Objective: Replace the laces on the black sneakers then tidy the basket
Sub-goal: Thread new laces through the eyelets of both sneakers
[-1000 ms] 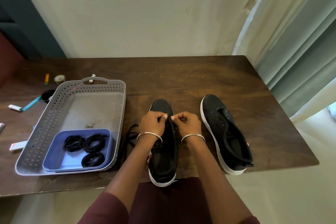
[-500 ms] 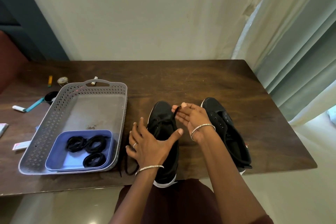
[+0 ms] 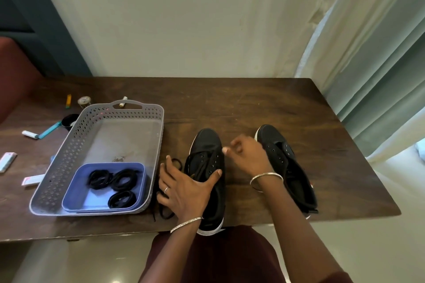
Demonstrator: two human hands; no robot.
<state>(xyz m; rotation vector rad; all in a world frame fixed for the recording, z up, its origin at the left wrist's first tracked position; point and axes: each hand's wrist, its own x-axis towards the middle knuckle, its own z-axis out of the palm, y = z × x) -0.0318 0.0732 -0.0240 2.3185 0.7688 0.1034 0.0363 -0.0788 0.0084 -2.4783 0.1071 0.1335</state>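
The black canvas sneakers [image 3: 207, 145] have white sole edges. The grey plastic basket [image 3: 69, 156] carries a diamond-hole pattern. The periwinkle-blue plastic tray [image 3: 76, 193] contrasts with the black coiled laces [image 3: 122, 179]. The dark brown wooden table [image 3: 253, 103] shows grain.

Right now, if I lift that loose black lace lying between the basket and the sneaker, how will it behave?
Probably floppy: the loose lace lies in slack curls on the table, so it should droop and trail. Likely very light, being thin cord. It may drag, since part runs under the left hand beside the sneaker.
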